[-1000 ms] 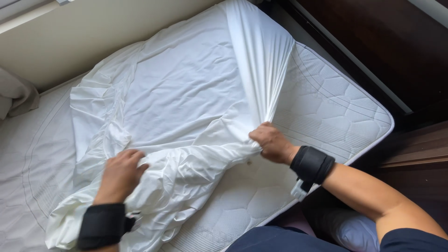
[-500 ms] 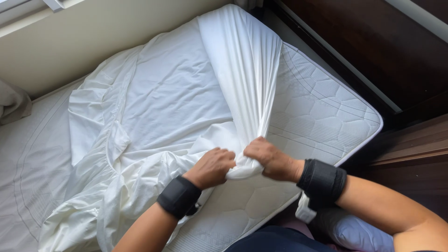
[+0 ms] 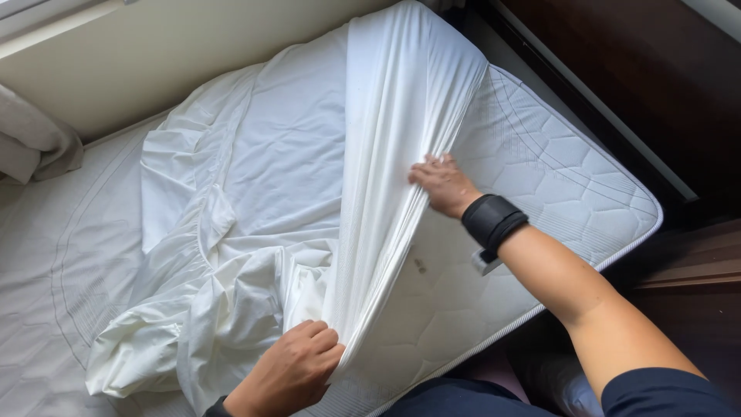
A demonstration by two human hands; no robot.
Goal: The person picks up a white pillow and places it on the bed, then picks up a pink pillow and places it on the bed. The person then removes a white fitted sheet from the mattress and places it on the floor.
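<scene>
A white fitted sheet (image 3: 270, 177) lies crumpled over a white quilted mattress (image 3: 556, 185), with one corner hooked over the far mattress corner. My left hand (image 3: 297, 371) grips a bunch of the sheet's edge near the mattress's front edge and pulls it taut. My right hand (image 3: 440, 184), with a black wrist band, holds the stretched fold of sheet farther up, fingers curled into the cloth. The sheet runs as a tight band between the far corner and my left hand.
A cream wall (image 3: 193, 54) runs along the far side of the mattress. A grey cloth bundle (image 3: 31, 143) lies at the left. Dark wooden furniture (image 3: 656, 77) stands to the right, close to the mattress edge.
My hands have parted: the left hand pulled the sheet's edge down toward me, and the right hand slid up along the stretched fold toward the far corner.
</scene>
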